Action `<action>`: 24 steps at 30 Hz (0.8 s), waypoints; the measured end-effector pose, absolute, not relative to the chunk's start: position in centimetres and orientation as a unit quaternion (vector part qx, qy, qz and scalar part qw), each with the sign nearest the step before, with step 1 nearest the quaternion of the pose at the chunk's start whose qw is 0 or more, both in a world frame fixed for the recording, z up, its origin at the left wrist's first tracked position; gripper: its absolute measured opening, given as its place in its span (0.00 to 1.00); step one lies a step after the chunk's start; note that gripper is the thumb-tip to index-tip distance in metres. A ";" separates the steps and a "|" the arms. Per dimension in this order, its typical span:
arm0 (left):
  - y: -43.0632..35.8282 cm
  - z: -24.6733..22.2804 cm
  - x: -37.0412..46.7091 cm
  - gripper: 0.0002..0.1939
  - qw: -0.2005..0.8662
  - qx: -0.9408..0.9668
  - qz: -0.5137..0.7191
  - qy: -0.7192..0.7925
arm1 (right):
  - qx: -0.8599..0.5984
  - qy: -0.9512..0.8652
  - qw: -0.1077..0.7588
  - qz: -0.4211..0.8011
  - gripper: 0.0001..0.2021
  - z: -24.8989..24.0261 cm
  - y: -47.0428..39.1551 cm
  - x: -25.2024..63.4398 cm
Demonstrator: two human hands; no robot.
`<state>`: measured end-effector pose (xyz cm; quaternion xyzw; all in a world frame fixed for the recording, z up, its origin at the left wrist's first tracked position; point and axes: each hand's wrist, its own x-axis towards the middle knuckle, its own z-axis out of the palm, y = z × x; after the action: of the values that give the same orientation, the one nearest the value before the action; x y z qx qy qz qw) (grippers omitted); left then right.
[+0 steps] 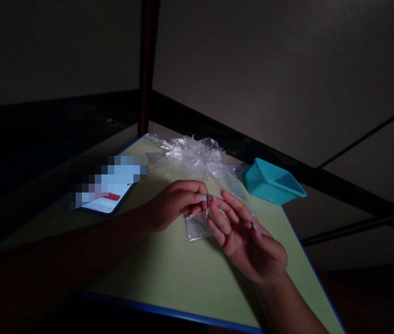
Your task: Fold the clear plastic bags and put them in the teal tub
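The left hand (174, 204) pinches a small item (207, 205) above a packet (197, 231); the right hand (245, 243), palm up, fingers loosely open, has fingertips at it. Table (183, 273) stretches nearward to a blue edge (169, 311); phone (103, 204) and tub (257, 182) flank the 2 hands.

No text is legible; the phone screen (106, 202) is blurred.

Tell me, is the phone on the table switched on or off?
On: the phone screen glows bluish white, with a red patch showing. Blurry squares hide part.
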<state>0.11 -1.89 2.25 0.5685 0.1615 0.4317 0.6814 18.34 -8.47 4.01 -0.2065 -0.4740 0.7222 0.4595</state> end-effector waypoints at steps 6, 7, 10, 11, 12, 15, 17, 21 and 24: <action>-2.0 2.6 0.0 0.06 0.563 0.638 0.466 0.242 | -0.223 -0.473 0.490 0.697 0.21 4.0 -8.4 18.3; -2.1 2.6 0.0 0.06 0.544 0.647 0.470 0.256 | -0.231 -0.475 0.491 0.693 0.21 4.0 -8.3 18.2; -2.1 2.8 0.0 0.05 0.496 0.669 0.479 0.277 | -0.255 -0.484 0.492 0.677 0.19 4.0 -8.3 18.1; -2.1 2.9 0.1 0.05 0.485 0.676 0.479 0.281 | -0.258 -0.486 0.495 0.673 0.18 4.0 -8.3 18.0; -2.1 2.9 0.1 0.05 0.475 0.682 0.478 0.284 | -0.257 -0.488 0.497 0.670 0.17 4.0 -8.3 18.0; -2.1 2.9 0.1 0.07 0.444 0.702 0.475 0.291 | -0.243 -0.491 0.503 0.669 0.14 4.0 -8.3 17.9; -2.1 2.8 0.1 0.08 0.426 0.711 0.476 0.294 | -0.238 -0.492 0.502 0.670 0.13 3.9 -8.3 18.0; -2.0 2.6 0.1 0.08 0.409 0.719 0.475 0.300 | -0.246 -0.494 0.494 0.672 0.13 3.7 -8.3 18.2; -1.9 2.3 0.1 0.09 0.406 0.724 0.472 0.298 | -0.253 -0.494 0.490 0.672 0.13 3.6 -8.3 18.2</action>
<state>0.06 -1.92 2.35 0.7238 0.2979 0.4721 0.4056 18.17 -8.29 3.64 -0.2533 -0.4945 0.6719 0.4898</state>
